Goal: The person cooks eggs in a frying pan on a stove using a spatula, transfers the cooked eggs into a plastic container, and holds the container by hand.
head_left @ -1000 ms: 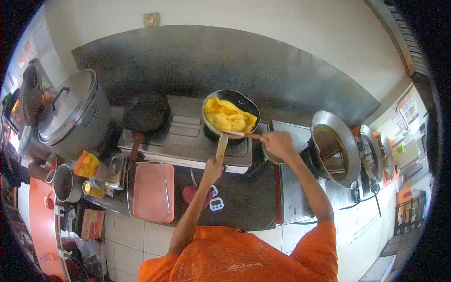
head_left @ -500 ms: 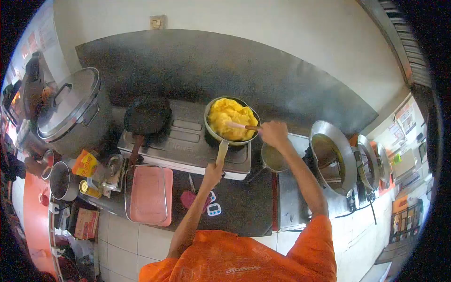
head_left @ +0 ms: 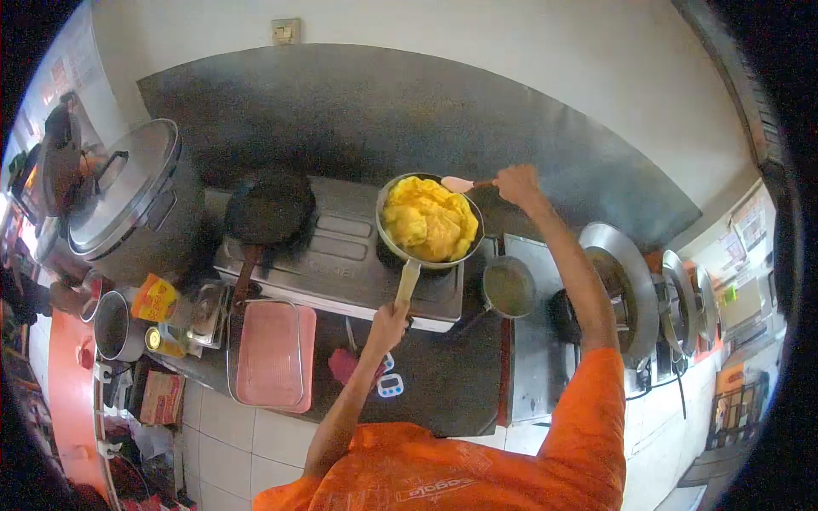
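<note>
A frying pan (head_left: 385, 241) sits on the right burner of the stove, with a folded yellow omelette (head_left: 430, 220) filling most of it. My left hand (head_left: 388, 327) is closed round the pan's pale handle, which points toward me. In my right hand (head_left: 518, 184) is a spatula (head_left: 458, 184) with a pale pinkish blade and a brown handle. Its blade is over the pan's upper right rim, beside the omelette; whether it touches the rim I cannot tell.
A dark pan (head_left: 268, 209) occupies the stove's left burner (head_left: 341, 298). Right of it stand a small pan (head_left: 509, 287) and several large woks (head_left: 635, 289). At left are a big lidded pot (head_left: 128, 187), a pink tray (head_left: 271, 353) and a steel pot (head_left: 115, 328). Timers (head_left: 389, 386) lie in front.
My right hand has moved up and right, lifting the spatula off the omelette's middle to the pan's edge. The omelette's shape has shifted. My left hand keeps its hold on the handle.
</note>
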A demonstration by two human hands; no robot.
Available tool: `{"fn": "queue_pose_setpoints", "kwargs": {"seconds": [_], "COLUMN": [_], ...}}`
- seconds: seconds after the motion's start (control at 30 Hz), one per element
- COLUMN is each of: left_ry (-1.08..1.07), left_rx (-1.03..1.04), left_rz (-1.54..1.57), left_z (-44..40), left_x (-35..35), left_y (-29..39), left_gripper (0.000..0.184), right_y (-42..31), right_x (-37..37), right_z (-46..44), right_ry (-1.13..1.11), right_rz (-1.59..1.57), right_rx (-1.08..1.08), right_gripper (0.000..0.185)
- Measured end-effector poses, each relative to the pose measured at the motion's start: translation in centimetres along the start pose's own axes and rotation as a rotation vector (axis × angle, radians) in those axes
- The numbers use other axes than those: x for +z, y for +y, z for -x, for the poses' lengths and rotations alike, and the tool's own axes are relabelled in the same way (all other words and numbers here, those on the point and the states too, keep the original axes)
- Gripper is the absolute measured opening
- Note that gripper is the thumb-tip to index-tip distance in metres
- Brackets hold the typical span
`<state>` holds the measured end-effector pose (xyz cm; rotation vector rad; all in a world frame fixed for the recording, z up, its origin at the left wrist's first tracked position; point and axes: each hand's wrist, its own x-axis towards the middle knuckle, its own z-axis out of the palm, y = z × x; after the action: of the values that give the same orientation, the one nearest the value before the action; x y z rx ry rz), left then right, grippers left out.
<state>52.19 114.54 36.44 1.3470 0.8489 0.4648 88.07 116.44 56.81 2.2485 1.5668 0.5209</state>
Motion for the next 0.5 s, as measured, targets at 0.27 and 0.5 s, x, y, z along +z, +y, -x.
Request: {"fn": "queue_pose_setpoints", "kwargs": {"seconds": [0.27,0.5], "left_ry": [-0.019,0.028], "left_rx": [-0.114,-0.140], "left_rz": [0.026,-0.168], "left_z": [-0.7,1.4], "left_x": [-0.1,-0.1], "left_y": [-1.0,4.2], "left_gripper": [0.053,0.054], "right_y": [3.0,2.9], "right_x": [4.1,11.2], "right_z": [-7.8,-13.7], "right_ry": [-0.008,0.056], "right_rz": [-0.045,-0.238], "right_rx": [-0.226,-0.444], "right_gripper": [0.044,0.046]}}
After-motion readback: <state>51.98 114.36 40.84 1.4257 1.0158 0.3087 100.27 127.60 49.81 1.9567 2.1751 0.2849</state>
